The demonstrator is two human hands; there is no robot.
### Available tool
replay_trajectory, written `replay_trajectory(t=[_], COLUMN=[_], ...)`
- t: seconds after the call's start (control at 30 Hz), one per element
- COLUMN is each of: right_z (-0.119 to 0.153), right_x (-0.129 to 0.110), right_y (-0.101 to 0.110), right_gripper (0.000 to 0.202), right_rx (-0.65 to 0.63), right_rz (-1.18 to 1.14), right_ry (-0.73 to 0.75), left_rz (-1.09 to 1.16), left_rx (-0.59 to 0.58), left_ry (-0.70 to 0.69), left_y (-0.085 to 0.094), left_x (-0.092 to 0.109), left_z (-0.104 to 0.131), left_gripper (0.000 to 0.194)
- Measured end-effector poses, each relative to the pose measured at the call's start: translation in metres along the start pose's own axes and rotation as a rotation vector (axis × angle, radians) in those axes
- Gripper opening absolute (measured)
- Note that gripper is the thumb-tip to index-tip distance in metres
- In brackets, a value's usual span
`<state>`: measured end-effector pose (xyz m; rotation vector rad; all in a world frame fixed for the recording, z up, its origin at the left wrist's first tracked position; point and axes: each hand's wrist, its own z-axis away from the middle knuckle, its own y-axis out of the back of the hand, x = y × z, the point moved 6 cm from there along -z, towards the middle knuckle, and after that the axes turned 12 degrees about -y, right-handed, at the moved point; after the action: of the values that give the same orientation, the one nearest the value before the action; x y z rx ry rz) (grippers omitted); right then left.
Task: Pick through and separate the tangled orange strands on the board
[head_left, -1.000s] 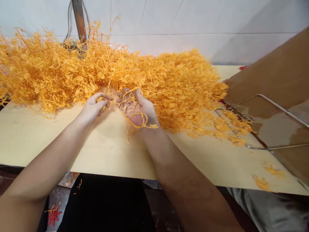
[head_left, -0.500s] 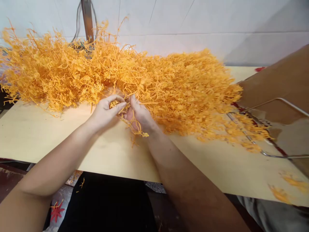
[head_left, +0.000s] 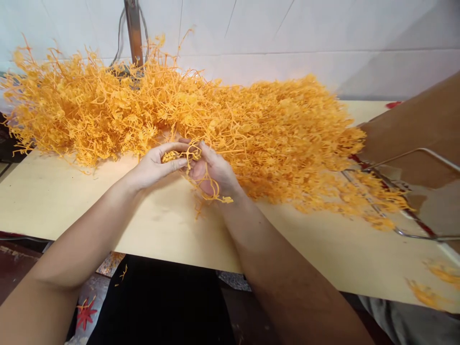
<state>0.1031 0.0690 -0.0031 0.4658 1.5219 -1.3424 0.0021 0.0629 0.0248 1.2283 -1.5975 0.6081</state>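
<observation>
A large heap of orange-yellow artificial sprigs (head_left: 280, 129) with thin branching stems spreads along the table. At its front edge, near the middle of the view, my two hands are close together. My left hand (head_left: 154, 165) curls around several orange sprigs (head_left: 192, 152), its thumb pressed along them. My right hand (head_left: 217, 167) is just to the right, fingers bent around stems of the same sprigs. A looped stem with a small tip hangs over my right palm toward the wrist. Some fingertips of both hands are hidden behind the sprigs.
The pale table (head_left: 172, 235) ends in front of my dark clothing. On the right stand a bent metal wire frame (head_left: 424, 151) and a brown cardboard box (head_left: 413, 129). Loose orange pieces (head_left: 426, 293) lie at the right front. A metal post (head_left: 134, 36) rises behind the heap.
The sprigs between my hands have shifted, and a branching one now shows above my left thumb. My right hand is slightly farther right and its palm shows more. The whole view has moved a little.
</observation>
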Motion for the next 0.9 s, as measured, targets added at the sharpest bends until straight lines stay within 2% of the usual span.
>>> replay_trajectory(t=[0.1, 0.2, 0.33, 0.43, 0.5, 0.67, 0.9], right_z=[0.002, 0.004, 0.002, -0.002, -0.005, -0.003, 0.002], right_x=[-0.003, -0.004, -0.001, 0.005, 0.008, 0.003, -0.005], right_y=[-0.001, -0.002, -0.003, -0.002, 0.000, 0.007, 0.004], right_gripper=[0.035, 0.037, 0.039, 0.039, 0.036, 0.031, 0.018], right_rx=[-0.005, 0.007, 0.021, 0.041, 0.062, 0.122, 0.137], right_rz=[0.027, 0.053, 0.079, 0.096, 0.111, 0.089, 0.017], right_ry=[0.012, 0.017, 0.056, 0.064, 0.069, 0.120, 0.166], left_rz=[-0.034, -0.052, -0.053, -0.049, -0.060, -0.075, -0.169], left_rx=[-0.044, -0.035, 0.061, 0.171, 0.201, 0.104, 0.051], left_ry=[-0.003, -0.033, -0.076, -0.049, -0.021, -0.029, -0.048], left_y=[0.001, 0.000, -0.006, -0.009, -0.010, -0.013, -0.017], left_x=[-0.002, -0.005, -0.009, -0.015, -0.018, -0.018, -0.013], left_z=[0.001, 0.000, -0.002, -0.002, -0.002, -0.004, -0.006], left_gripper=[0.042, 0.046, 0.042, 0.031, 0.025, 0.032, 0.041])
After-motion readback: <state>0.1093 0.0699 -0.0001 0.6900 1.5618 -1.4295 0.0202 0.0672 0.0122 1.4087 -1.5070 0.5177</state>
